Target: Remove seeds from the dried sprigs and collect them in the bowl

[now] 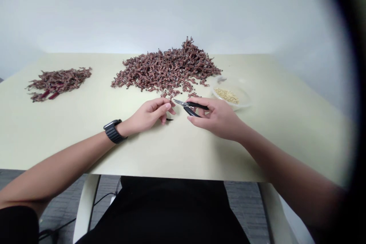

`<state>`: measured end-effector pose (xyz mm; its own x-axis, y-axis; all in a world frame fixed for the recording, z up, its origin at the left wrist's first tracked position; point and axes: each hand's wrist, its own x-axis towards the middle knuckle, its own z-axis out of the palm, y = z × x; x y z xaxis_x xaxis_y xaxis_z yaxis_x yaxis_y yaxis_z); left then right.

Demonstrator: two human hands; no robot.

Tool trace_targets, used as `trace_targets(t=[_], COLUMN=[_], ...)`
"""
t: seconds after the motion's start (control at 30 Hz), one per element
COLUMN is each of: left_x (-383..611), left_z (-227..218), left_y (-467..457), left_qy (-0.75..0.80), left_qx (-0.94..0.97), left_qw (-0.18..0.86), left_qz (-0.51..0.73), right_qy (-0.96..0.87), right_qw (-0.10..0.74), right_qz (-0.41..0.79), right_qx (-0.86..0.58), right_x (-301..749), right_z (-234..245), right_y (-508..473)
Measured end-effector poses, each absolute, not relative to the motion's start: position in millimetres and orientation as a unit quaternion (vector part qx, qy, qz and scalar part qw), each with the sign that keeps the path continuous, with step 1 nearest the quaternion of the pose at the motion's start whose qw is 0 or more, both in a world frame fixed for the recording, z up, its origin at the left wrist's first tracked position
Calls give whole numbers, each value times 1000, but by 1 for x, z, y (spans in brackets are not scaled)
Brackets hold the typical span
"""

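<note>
Pale table (171, 156), right hand (224, 120) curled around pliers (188, 104), left hand (150, 112) loosely bent, its hold unclear

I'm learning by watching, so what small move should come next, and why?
Perhaps ease the pliers slightly toward the left hand: the right hand holds them with the tips pointing at the left fingertips, close by. Anything pinched there is too small to tell.

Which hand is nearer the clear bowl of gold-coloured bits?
Right. The right hand is just in front of the clear bowl; the left hand is farther off, to its left.
</note>
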<state>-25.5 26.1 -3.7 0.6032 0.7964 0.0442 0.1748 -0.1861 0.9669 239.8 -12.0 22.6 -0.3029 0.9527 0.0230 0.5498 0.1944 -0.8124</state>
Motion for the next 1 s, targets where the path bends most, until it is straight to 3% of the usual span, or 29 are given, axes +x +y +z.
trace_targets(t=[0.43,0.77,1.0], left_x=[-26,-27,-27], left_z=[-6,1,-1], left_y=[28,24,25], left_qy=[341,329,333], left_qx=[721,762,756], left_qw=[530,484,481], left_qz=[288,278,292], right_qy=[-749,-670,-648], right_qw=[277,275,262], right_qz=[338,508,542], right_qx=[-498,-466,-467], right_x=[238,248,246], right_z=[26,26,33], right_y=[-14,-8,-10])
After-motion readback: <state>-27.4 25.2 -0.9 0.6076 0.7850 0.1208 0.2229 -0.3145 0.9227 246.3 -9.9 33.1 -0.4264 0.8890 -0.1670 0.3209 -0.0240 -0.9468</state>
